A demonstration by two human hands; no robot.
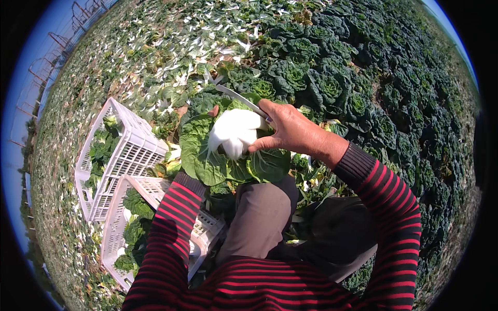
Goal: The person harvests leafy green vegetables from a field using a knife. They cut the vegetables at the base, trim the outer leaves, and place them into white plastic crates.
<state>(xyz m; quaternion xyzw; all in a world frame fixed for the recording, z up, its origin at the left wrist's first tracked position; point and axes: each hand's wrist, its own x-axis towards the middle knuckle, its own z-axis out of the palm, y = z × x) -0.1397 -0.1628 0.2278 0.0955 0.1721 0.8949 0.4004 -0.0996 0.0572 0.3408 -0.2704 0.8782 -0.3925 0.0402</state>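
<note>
In front of my knees is a head of leafy cabbage, its white stem base turned up and its green leaves spread out below. My left hand supports it from underneath. Leaves hide nearly all of that hand; only a fingertip shows at the far side. A knife is in my right hand, its blade pointing away to the upper left above the stem base. The right thumb rests against the near right side of the white stems.
To my left, a white plastic crate holding greens stands tilted. Nearer to me is a second crate, also with greens in it. Dark green cabbages grow on the right. Cut leaves and white stalks litter the ground at the upper left.
</note>
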